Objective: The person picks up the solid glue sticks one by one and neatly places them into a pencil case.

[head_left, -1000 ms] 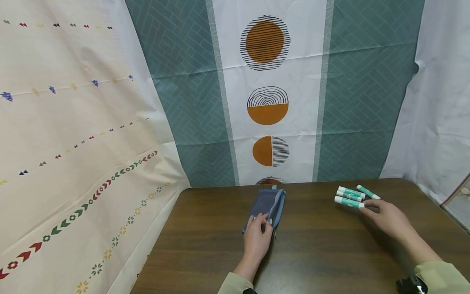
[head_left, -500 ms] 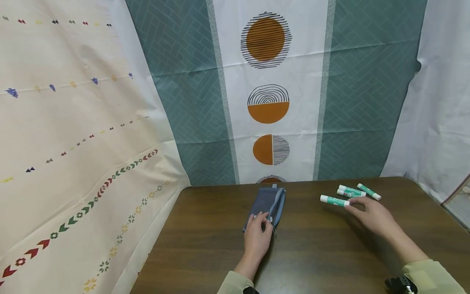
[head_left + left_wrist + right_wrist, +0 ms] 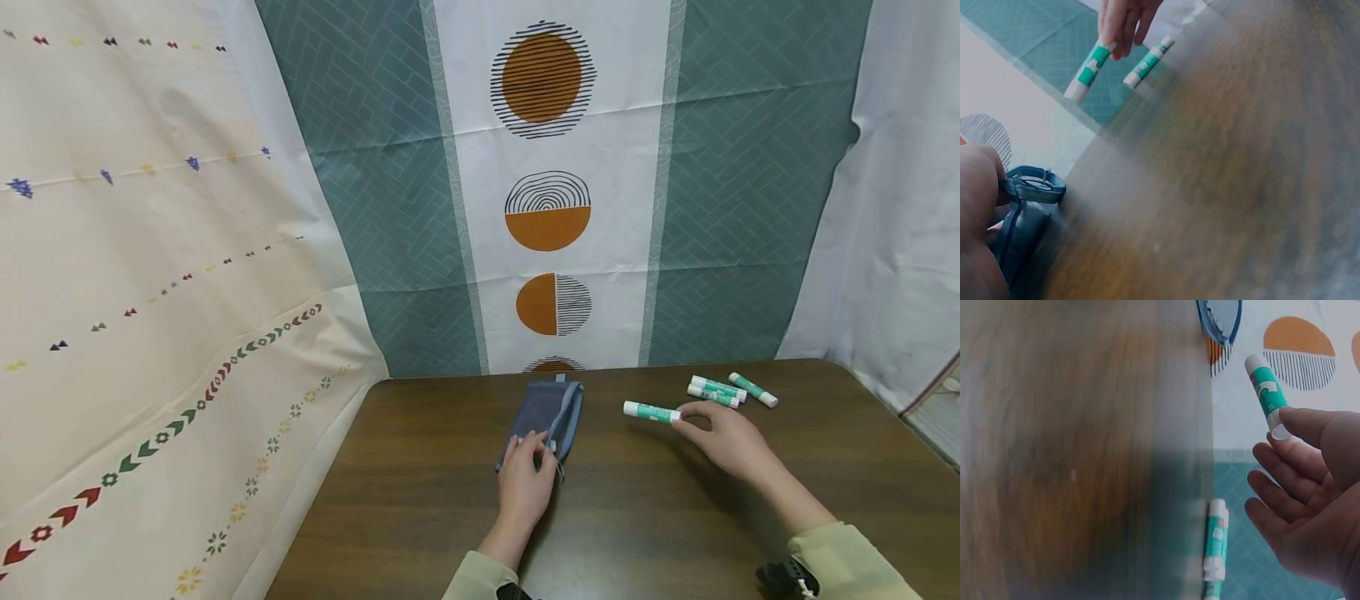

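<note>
In the head view my right hand point(image 3: 726, 440) pinches one end of a green-and-white glue stick point(image 3: 649, 412) between thumb and fingertips, above the table. The right wrist view has the thumb at the white end of this glue stick point(image 3: 1267, 390), the other fingers loosely bent. My left hand point(image 3: 525, 490) holds the near end of a blue zippered pouch point(image 3: 538, 408) lying on the table. From the left wrist, the pouch point(image 3: 1025, 231) shows its zipper edge, partly hidden by the hand. Two glue sticks point(image 3: 714, 391) lie side by side, and another glue stick point(image 3: 753, 389) lies just right of them.
The brown wooden table point(image 3: 622, 517) ends at a hanging green-and-white cloth point(image 3: 555, 167) behind. A cream patterned cloth point(image 3: 150, 292) hangs on the left, and a white cloth point(image 3: 892, 208) on the right.
My right hand has taken the glue stick from the group on the right and carried it left toward the pouch. The left hand stays on the pouch.
</note>
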A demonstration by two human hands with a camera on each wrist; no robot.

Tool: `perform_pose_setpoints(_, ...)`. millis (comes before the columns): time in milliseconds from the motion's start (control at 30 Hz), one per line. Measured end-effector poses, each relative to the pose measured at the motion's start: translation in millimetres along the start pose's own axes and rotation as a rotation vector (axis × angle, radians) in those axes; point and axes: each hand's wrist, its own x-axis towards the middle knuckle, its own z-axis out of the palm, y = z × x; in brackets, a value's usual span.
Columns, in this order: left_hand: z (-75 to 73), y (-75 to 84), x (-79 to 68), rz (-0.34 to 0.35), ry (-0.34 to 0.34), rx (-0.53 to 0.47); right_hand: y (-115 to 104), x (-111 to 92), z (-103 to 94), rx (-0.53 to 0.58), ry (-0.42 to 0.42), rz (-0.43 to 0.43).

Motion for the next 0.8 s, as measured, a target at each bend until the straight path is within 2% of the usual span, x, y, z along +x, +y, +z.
perform_pose_setpoints(167,0.8,-0.5,-0.1,0.003,0.007,-0.002,-25,-3,4.8,-0.027,-0.027,0.030)
perform_pose_setpoints(367,0.5,-1.2,-0.9,0.014,0.011,-0.012,-37,-1,15.8,-0.006,-0.037,0.021)
perform_pose_setpoints(600,1.9,-3.1,-2.5,0.077,0.062,0.017,-50,1,28.9,0.013,-0.064,0.029)
perform_pose_setpoints(800,1.7,-3.7,-1.1,0.027,0.019,-0.009,-60,4,37.5,0.021,-0.074,0.035)
